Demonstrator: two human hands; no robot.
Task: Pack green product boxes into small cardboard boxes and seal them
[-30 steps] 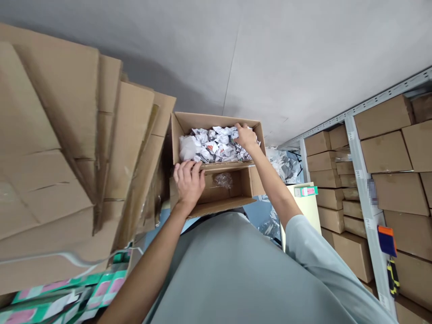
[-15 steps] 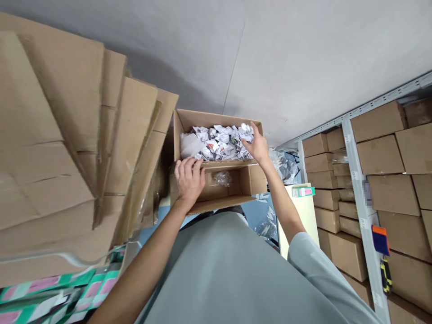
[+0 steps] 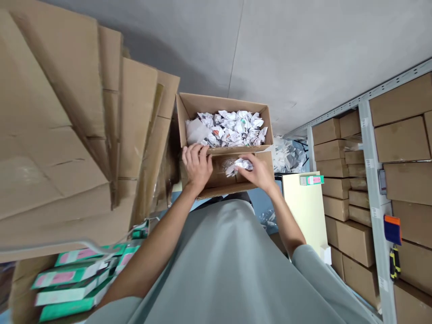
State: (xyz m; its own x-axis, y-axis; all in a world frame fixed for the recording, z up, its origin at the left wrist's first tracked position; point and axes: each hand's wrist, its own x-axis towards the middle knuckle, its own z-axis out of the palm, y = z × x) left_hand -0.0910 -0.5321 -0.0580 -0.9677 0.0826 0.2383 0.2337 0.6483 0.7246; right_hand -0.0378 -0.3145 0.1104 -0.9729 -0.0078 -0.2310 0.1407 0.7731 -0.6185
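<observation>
"What has just changed for us?"

"Our right hand (image 3: 259, 173) has come away from the far box (image 3: 222, 102), just beyond the near box (image 3: 216, 192), and is now at the near box's opening."

"Are we holding anything?"

"Yes, crumpled paper (image 3: 246, 164), pinched between thumb and fingers, in or just above the near box. We can't tell how deep."

"And our left hand (image 3: 198, 166)?"

"It has stayed at the near box's far left, fingers bent over the edge between the two boxes. We can't tell whether it grips or only rests."

"What does that mean for the work?"

"We'd judge that this handful has been carried across but not let go; plenty of scraps (image 3: 232, 128) remain beyond the near box."

"Anything else inside?"

"Clear plastic (image 3: 227, 164), near the near box's middle, just beside our paper."
</observation>
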